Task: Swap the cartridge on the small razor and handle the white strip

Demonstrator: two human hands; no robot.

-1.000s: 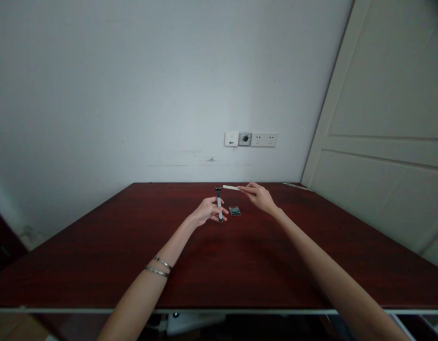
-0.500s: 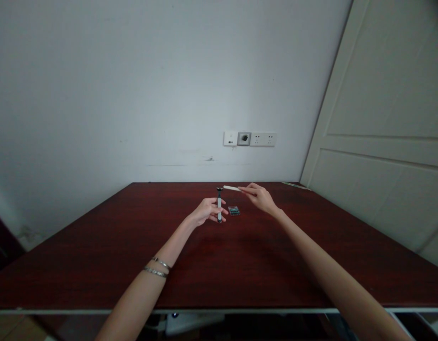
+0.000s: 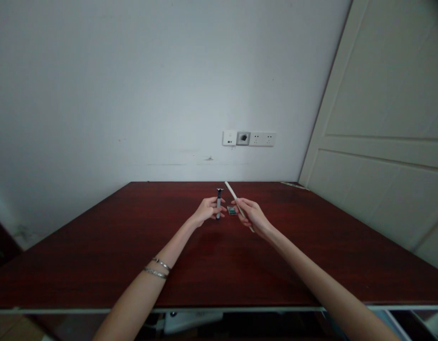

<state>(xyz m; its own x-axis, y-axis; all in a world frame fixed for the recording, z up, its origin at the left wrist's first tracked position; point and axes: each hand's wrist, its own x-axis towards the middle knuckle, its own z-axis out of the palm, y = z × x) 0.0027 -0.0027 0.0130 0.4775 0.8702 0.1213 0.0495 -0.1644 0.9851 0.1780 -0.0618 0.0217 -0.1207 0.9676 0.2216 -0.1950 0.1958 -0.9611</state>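
Observation:
My left hand point(image 3: 206, 211) is closed around the grey handle of a razor point(image 3: 218, 203), its dark T-shaped head up and away from me. In my right hand point(image 3: 252, 215) is a slim white stick point(image 3: 231, 190) whose kind I cannot make out. It slants with its far end up and left, and its near end shows below my fingers. Between the hands a small clear case point(image 3: 232, 210) with dark and greenish contents lies on the table, close to my right fingertips, which partly cover its right side.
The dark red wooden table point(image 3: 108, 246) runs back to a pale wall point(image 3: 162, 85) with sockets point(image 3: 262, 139). A white panelled door point(image 3: 378, 118) stands at the right. A thin flat strip point(image 3: 293, 185) lies at the back right edge. White and dark items show below the front edge.
My right hand has moved down and toward me and turned the white stick from nearly level to a steep slant. The left hand keeps the razor in almost the same place.

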